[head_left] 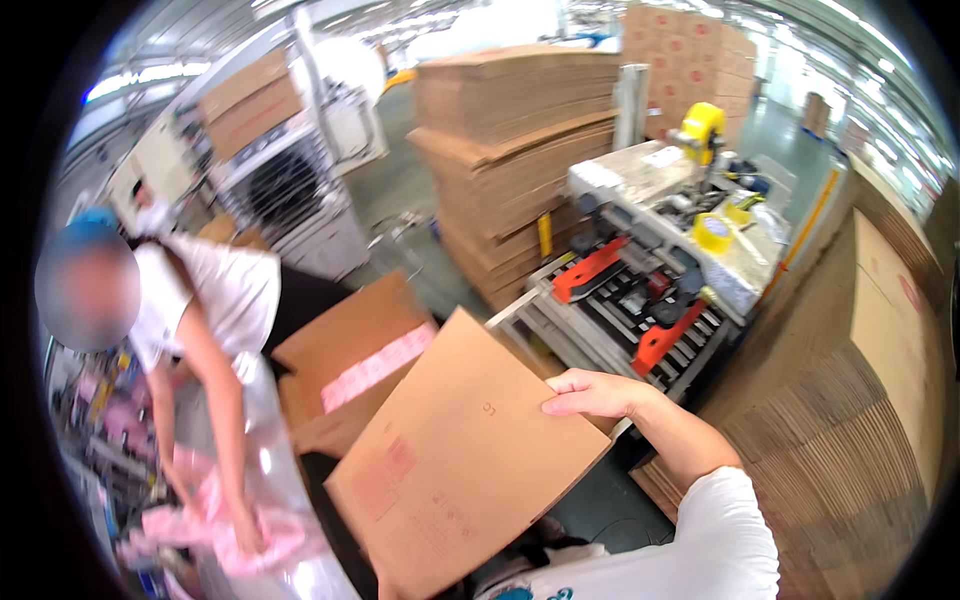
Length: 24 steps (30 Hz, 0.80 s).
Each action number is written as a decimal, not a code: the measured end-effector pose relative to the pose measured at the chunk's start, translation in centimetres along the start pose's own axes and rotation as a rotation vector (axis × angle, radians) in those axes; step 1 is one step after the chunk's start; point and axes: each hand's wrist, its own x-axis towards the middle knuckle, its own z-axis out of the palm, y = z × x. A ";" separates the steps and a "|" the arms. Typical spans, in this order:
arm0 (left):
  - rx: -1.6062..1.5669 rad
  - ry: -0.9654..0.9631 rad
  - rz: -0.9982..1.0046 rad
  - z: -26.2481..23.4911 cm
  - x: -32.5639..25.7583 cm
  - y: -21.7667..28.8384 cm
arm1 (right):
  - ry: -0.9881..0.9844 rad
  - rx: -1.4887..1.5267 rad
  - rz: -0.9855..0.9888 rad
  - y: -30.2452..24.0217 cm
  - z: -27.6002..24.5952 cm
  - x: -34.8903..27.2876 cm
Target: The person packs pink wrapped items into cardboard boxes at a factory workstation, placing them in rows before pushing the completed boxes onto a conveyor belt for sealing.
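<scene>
The person's right hand is gripping the upper right edge of a flattened cardboard box, fingers curled over the top face and the thumb apparently tucked beneath, so the grip is clamped on the board. The flat box is hanging tilted just in front of the chest, its lower corner dipping toward the bottom of the view. The left hand is not showing; it may be under the board's lower edge, but I cannot tell.

To handle this step well, the board is probably best held near two opposite edges, since one hand on one edge is letting it sag and swing. Keeping it clear of the open carton just beyond, which has a pink label on its flap, should avoid a knock.

At the left, a co-worker in a white shirt is leaning over pink packets on clear film. Farther off, the taping machine with its orange guides is standing beside a counter carrying yellow tape rolls. Beyond that, tall stacks of flat cardboard are rising.
</scene>
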 end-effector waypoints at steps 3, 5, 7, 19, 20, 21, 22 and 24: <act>0.278 -0.106 -0.036 2.6 -3.7 0.7 | -0.261 -0.478 0.134 0.0 6.4 4.3; 0.382 -0.189 -0.092 4.9 -5.4 2.6 | -0.494 -0.701 0.010 4.1 10.2 5.6; 0.447 -0.247 -0.080 7.5 -8.2 4.7 | -0.585 -0.899 -0.157 8.7 11.2 5.4; 1.331 0.253 0.337 4.5 -6.6 0.7 | 0.816 -0.605 0.466 18.0 -6.0 -2.5; 1.285 0.229 0.375 4.1 -6.4 0.9 | 0.811 -0.613 0.500 17.7 -7.7 -2.4; 1.218 0.165 0.370 1.9 -5.7 1.0 | 0.766 -0.570 0.506 16.7 -8.6 -2.1; 1.054 0.065 0.317 0.0 -5.1 1.1 | 0.759 -0.421 0.499 16.1 -9.5 -1.8; 0.627 0.107 0.087 -2.1 -4.6 2.2 | 0.684 -0.365 0.621 14.7 -10.9 -1.0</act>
